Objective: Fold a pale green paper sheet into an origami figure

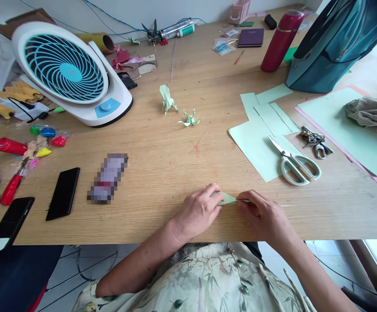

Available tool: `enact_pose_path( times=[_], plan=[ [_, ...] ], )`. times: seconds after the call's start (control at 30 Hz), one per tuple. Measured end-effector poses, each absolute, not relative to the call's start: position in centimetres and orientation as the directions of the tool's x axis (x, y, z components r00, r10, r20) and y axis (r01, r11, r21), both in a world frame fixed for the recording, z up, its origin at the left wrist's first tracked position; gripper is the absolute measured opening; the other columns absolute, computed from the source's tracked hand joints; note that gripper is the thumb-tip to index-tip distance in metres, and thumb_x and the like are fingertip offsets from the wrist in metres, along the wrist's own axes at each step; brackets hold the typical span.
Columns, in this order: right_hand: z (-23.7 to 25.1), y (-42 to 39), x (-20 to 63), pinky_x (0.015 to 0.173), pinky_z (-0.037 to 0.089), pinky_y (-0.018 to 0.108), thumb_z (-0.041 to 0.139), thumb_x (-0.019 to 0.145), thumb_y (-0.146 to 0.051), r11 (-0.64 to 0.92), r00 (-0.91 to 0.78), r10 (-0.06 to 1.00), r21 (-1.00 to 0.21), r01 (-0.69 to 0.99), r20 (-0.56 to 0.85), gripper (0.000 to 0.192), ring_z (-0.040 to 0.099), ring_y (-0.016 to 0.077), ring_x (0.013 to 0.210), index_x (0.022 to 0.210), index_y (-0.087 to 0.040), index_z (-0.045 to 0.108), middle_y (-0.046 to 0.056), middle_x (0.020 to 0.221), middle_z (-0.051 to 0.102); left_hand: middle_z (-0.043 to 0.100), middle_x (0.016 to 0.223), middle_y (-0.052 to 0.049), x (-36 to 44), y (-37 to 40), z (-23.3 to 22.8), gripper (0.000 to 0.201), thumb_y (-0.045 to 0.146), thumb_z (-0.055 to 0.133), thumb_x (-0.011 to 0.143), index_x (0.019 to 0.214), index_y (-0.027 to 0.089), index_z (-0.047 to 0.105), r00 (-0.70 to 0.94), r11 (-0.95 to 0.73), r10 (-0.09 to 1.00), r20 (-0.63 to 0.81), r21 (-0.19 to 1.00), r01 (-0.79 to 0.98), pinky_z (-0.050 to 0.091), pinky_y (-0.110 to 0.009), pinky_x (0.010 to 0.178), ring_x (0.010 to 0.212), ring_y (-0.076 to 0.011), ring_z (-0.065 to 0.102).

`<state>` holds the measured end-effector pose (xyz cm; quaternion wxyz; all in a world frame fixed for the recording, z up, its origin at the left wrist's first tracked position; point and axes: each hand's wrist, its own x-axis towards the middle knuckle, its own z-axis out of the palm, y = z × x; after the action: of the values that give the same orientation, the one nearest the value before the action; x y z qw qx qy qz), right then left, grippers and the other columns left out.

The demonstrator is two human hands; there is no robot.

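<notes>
I see both forearms coming in from the bottom edge, angled toward each other, wrists low over the table (162,173). My left hand (198,212) lies knuckles up, fingers curled down and pinching the left end of a small folded piece of pale green paper (226,199). My right hand (263,214) meets it from the other side, fingertips closed on the paper's right end, where a thin point runs out along the wood. So both hands are clamped on the same paper, which lies flat on the table between them, near the front edge.

Most of the paper is hidden under the fingers; only a small wedge shows between the hands, so I cannot tell its shape or its folds. Both thumbs are out of sight.

Just beyond the right hand lie scissors (297,164) on green sheets (256,138), with a bunch of keys (315,141) to their right. Well beyond the left hand stand two small folded green figures (178,108), too small to make out. Far off to the left of it are a blurred patch (108,177), two dark phones (63,193) and a white fan (68,71). The outer phone and the bag (334,41) at top right are cut off by the picture's edge.
</notes>
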<state>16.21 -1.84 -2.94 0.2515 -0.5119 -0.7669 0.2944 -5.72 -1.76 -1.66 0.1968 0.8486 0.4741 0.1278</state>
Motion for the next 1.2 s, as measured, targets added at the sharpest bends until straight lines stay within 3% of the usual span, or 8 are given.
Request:
enact_pose_path(
  times=[0.1, 0.17, 0.43, 0.67, 0.8, 1.0, 1.2],
  plan=[
    [-2.6, -1.5, 16.3, 0.051, 0.040, 0.025, 0.049, 0.096, -0.026, 0.249, -0.363, 0.931, -0.785, 0.566, 0.034, 0.013, 0.052, 0.0121, 0.054, 0.090, -0.023, 0.060, 0.000, 0.077, 0.065, 0.061, 0.134, -0.002, -5.9, -1.2, -1.3, 0.039, 0.012, 0.058, 0.090, 0.127, 0.023, 0.053, 0.566, -0.499, 0.824, 0.013, 0.488, 0.716, 0.053, -0.032, 0.095, 0.118, -0.0202, 0.062],
    [-2.3, -1.3, 16.6, 0.051, 0.040, 0.025, 0.048, 0.095, -0.025, 0.221, -0.386, 0.923, -0.811, 0.542, -0.006, 0.013, 0.052, 0.0122, 0.055, 0.091, -0.024, 0.061, 0.000, 0.078, 0.066, 0.061, 0.133, 0.000, -6.1, -0.8, -1.0, 0.046, 0.012, 0.058, 0.090, 0.132, 0.026, 0.049, 0.597, -0.506, 0.802, -0.021, 0.508, 0.697, 0.053, -0.031, 0.093, 0.118, -0.0189, 0.062],
    [-2.7, -0.1, 18.5, 0.081, 0.048, 0.030, 0.056, 0.096, -0.033, 0.081, -0.511, 0.848, -0.917, 0.392, -0.144, 0.012, 0.063, 0.0192, 0.096, 0.090, -0.024, 0.062, 0.004, 0.104, 0.067, 0.063, 0.119, 0.001, -6.5, -0.3, -0.9, 0.031, 0.025, 0.064, 0.091, 0.119, 0.025, 0.052, 0.555, -0.439, 0.830, -0.056, 0.548, 0.712, 0.050, -0.025, 0.069, 0.091, -0.0155, 0.066],
    [-3.2, 0.6, 19.9, 0.086, 0.048, 0.032, 0.062, 0.094, -0.037, -0.016, -0.534, 0.821, -0.944, 0.329, -0.200, 0.017, 0.062, 0.0209, 0.104, 0.085, -0.023, 0.066, 0.006, 0.114, 0.065, 0.061, 0.112, 0.002, -6.4, -0.3, -1.8, 0.011, 0.031, 0.067, 0.090, 0.094, 0.023, 0.060, 0.551, -0.455, 0.835, -0.020, 0.539, 0.709, 0.047, -0.024, 0.070, 0.084, -0.0125, 0.065],
    [-3.1, 0.4, 20.5, 0.084, 0.048, 0.032, 0.062, 0.094, -0.040, 0.010, -0.480, 0.855, -0.919, 0.394, -0.197, 0.019, 0.063, 0.0207, 0.099, 0.087, -0.023, 0.067, 0.006, 0.113, 0.065, 0.061, 0.110, 0.003, -6.2, -0.5, -1.8, 0.010, 0.031, 0.066, 0.091, 0.089, 0.022, 0.064, 0.518, -0.441, 0.855, -0.006, 0.517, 0.733, 0.044, -0.023, 0.064, 0.075, -0.0094, 0.062],
    [-2.6, -0.5, 19.1, 0.075, 0.051, 0.030, 0.060, 0.094, -0.044, -0.072, -0.352, 0.915, -0.939, 0.335, -0.196, 0.025, 0.063, 0.0192, 0.091, 0.110, -0.025, 0.060, 0.004, 0.100, 0.066, 0.061, 0.107, 0.001, -5.8, -1.2, -1.8, 0.003, 0.025, 0.064, 0.091, 0.089, 0.021, 0.064, 0.494, -0.471, 0.867, 0.070, 0.441, 0.764, 0.039, -0.022, 0.058, 0.072, -0.0098, 0.058],
    [-1.5, -0.2, 16.6, 0.059, 0.042, 0.028, 0.054, 0.094, -0.034, 0.040, -0.315, 0.933, -0.822, 0.568, -0.172, 0.013, 0.050, 0.0137, 0.062, 0.101, -0.025, 0.059, -0.002, 0.073, 0.059, 0.063, 0.105, -0.003, -5.2, -2.0, -2.4, 0.005, 0.024, 0.064, 0.091, 0.090, 0.020, 0.062, 0.512, -0.541, 0.840, 0.177, 0.331, 0.773, 0.044, -0.026, 0.064, 0.084, -0.0154, 0.060]
  ],
)
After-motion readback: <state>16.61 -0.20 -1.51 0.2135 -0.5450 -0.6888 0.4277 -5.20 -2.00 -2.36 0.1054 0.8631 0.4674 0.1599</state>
